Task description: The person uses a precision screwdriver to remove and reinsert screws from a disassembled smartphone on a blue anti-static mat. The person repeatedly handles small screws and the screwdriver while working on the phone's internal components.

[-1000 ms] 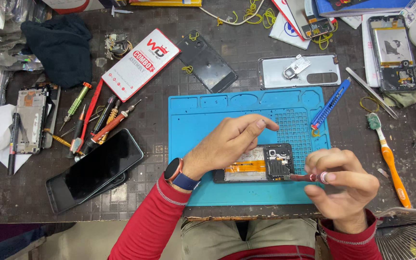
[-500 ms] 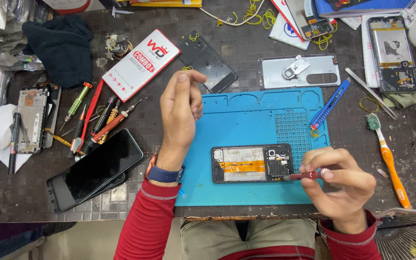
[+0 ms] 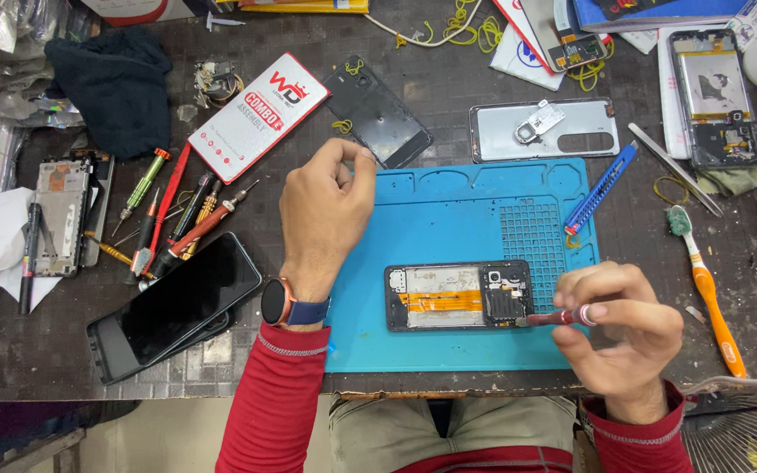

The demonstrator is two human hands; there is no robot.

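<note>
An opened phone (image 3: 459,296) with an orange ribbon cable lies on the blue work mat (image 3: 449,219). My right hand (image 3: 619,333) pinches a small red-handled screwdriver (image 3: 558,318), its tip at the phone's right end near the camera. My left hand (image 3: 326,210) is raised over the mat's upper left corner with fingertips pinched together beside a black back cover (image 3: 377,109); whether it holds something tiny I cannot tell. A watch sits on that wrist.
Several screwdrivers (image 3: 181,228) and a dark phone (image 3: 173,307) lie left of the mat. A red-and-white box (image 3: 258,116), a grey back cover (image 3: 541,130), a blue tool (image 3: 600,188), tweezers (image 3: 675,168), a toothbrush (image 3: 704,285) and another opened phone (image 3: 716,96) surround it.
My left hand lifted off the phone on the mat and moved up and left toward the black back cover. The right hand kept the screwdriver at the phone.
</note>
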